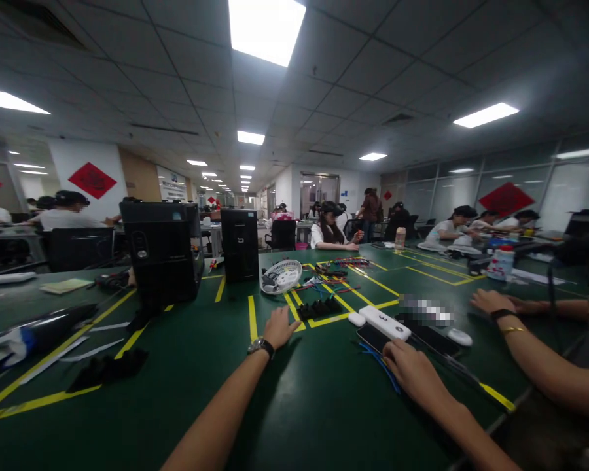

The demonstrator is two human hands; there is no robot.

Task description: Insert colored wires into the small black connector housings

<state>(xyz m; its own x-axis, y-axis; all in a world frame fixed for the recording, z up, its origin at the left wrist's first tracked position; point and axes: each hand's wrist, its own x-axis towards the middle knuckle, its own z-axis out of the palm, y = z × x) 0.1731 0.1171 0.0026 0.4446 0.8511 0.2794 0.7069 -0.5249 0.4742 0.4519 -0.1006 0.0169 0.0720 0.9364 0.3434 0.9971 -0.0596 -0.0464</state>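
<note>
My left hand [278,328], with a wristwatch above it, is held low over the green table [294,405], its fingers stretched forward and thumb apart. It holds nothing that I can see. Just beyond its fingertips lies a bumpy black bundle [319,309]. My right hand [410,369] has its fingers curled together at the near end of a dark phone [372,337]; what they grip, if anything, is hidden. Thin blue strips [383,367] lie beside that hand. A white oblong device [383,323] rests just past the phone.
Two black computer cases [160,252] stand at the left back. A white oval basket [281,277] and coloured wires [331,281] sit ahead, among yellow tape lines. At right, another person's hands [493,303] rest near a white mouse [460,337]. A bottle [500,263] stands farther back.
</note>
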